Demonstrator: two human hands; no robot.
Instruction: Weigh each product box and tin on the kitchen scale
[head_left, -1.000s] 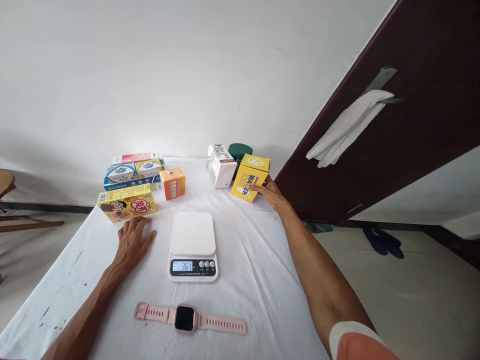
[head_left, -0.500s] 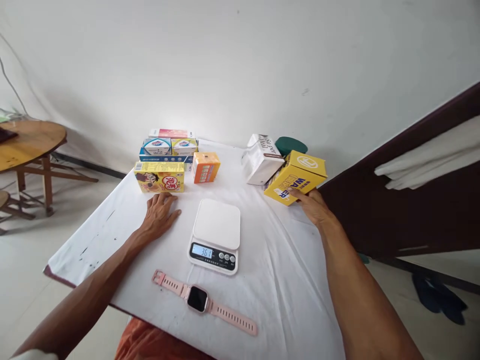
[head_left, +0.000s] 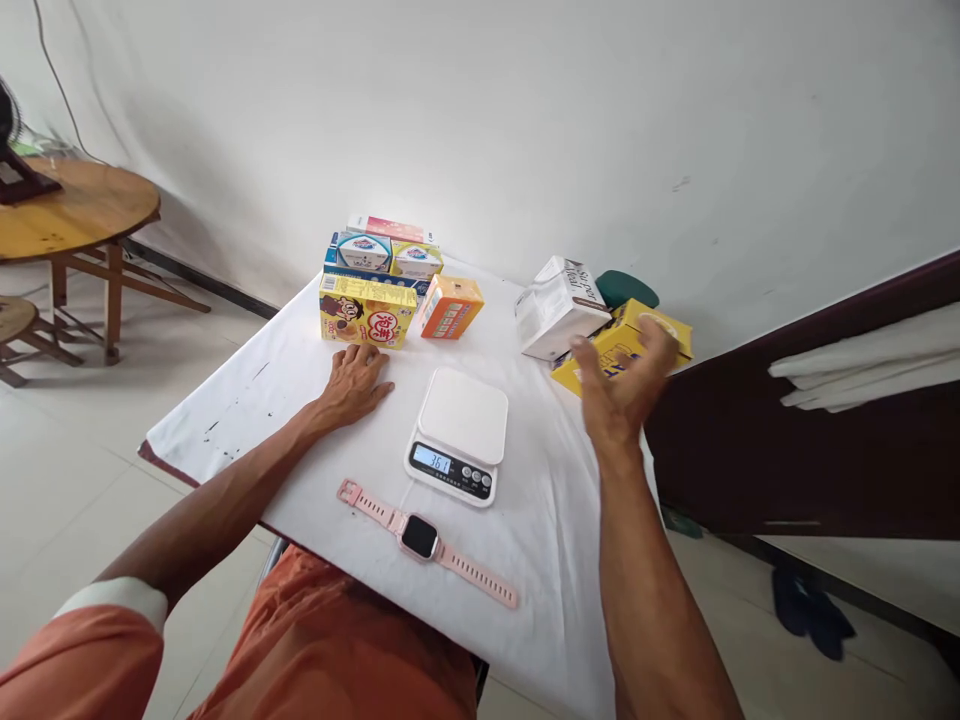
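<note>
My left hand (head_left: 355,384) lies flat on the white-covered table (head_left: 225,445), its fingers just in front of a yellow snack box (head_left: 366,313). In front of a yellow box (head_left: 586,366) at the right, my right hand (head_left: 626,392) is raised, slightly blurred, with thumb and fingers apart and nothing held. It hides part of that box. Next to the yellow box stands a white carton (head_left: 559,318). Between my hands sits a white kitchen scale (head_left: 463,415) with a bare plate; its display appears to read 361. A pink-strapped smartwatch (head_left: 419,537) lies stretched out nearer to me.
An orange box (head_left: 452,307) stands beside the snack box. Several boxes, including a blue one (head_left: 330,262), are grouped behind it. A dark green round object (head_left: 628,289) is near the wall. A round wooden table (head_left: 90,205) stands at the left, dark shoes (head_left: 810,612) on the right floor.
My right hand has let go of the yellow box and lifted off it with its fingers spread. My left hand stays on the table. The view has shifted.
</note>
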